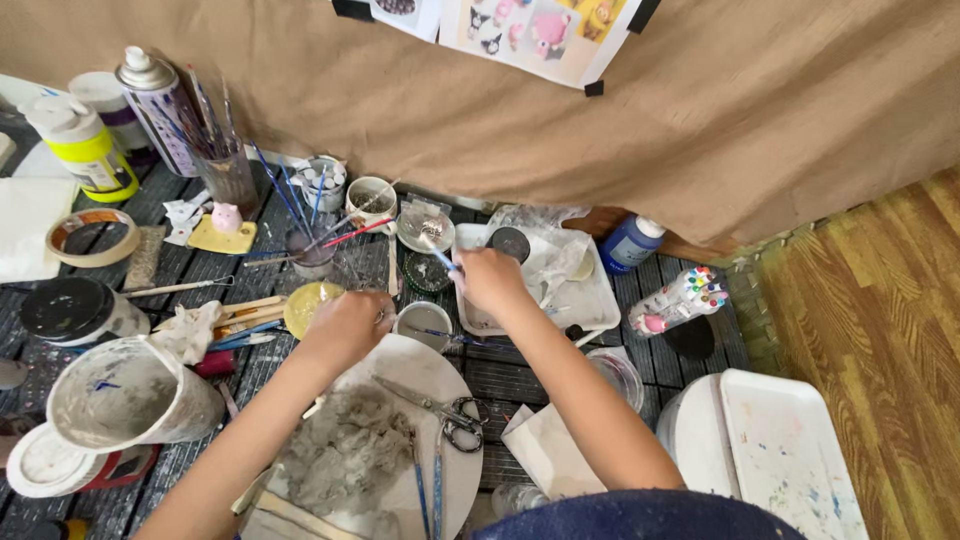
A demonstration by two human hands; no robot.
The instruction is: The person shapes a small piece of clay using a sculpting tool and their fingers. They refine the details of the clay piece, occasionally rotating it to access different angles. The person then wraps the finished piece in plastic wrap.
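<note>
Brush held over the small dishes

A blue-handled brush (440, 257) is pinched in the right hand (490, 280), above the white tray (590, 300); the left hand (348, 326) is curled shut beside a yellow lid (308, 305), contents unclear.

So the thing I'm holding is a thin paintbrush (440, 257), bluish handle, tilted with its tip up in a small shallow silver dish (425, 228). There's also a little round cup (424, 325) sitting upright on the worktop, just past the edge of the round white board (415, 375).
</note>
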